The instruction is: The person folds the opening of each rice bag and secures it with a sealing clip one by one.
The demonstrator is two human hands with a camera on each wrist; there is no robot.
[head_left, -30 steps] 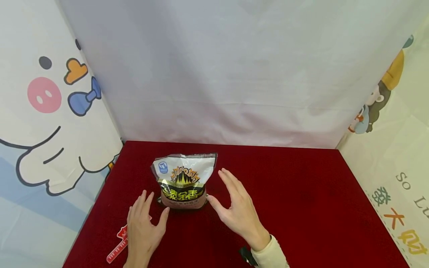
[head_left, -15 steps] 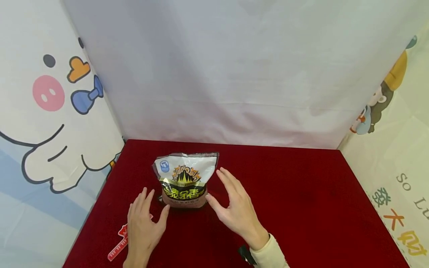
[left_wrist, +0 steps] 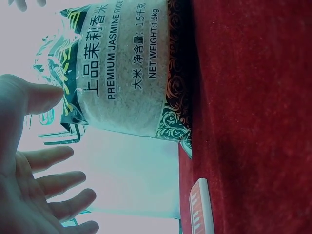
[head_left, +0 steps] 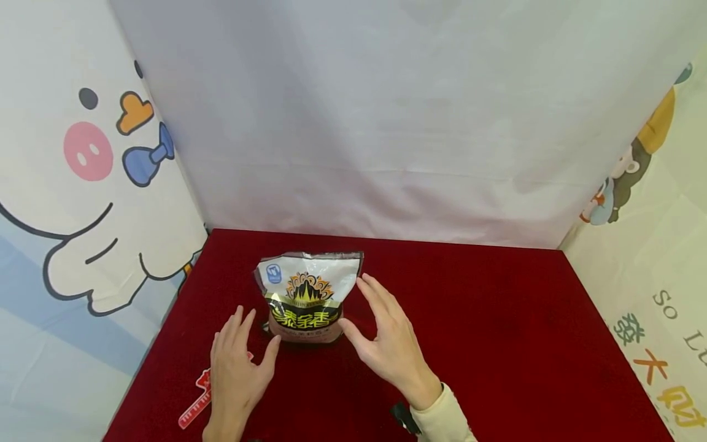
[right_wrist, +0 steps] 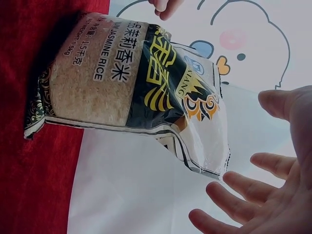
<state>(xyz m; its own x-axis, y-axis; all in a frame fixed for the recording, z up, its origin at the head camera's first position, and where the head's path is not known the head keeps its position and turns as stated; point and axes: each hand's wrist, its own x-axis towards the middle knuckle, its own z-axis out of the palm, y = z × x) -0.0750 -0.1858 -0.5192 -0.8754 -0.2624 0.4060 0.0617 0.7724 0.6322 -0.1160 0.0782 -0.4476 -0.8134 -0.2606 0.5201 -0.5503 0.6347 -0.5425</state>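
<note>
Left hand and right hand held apart, a bag of rice between them

Both hands are held with fingers extended and loosely spread, the thumbs set well away from the fingers, and nothing is gripped by either. The palms are turned inward. One lower side of the bag is flanked by the left hand; the other side is flanked by the right hand, whose index fingertip is seen close to the bag's upper part and whose thumb tip is seen near its base. Whether the bag is touched by any fingertip cannot be told.

The bag is stood upright just beyond the hands, on a red cloth, with its printed front turned toward them. Its upper part is marked with a blue badge and an orange emblem, and a dark band is lettered in yellow. Grains are shown through its lower part, where "PREMIUM JASMINE RICE" is printed.

A red ruler is laid on the cloth at the outer side of the left hand, by which it is partly hidden. The right wrist is covered by a cream sleeve, beside which a dark item is seen, too unclear to be named. A white curtain is hung beyond both hands.
</note>
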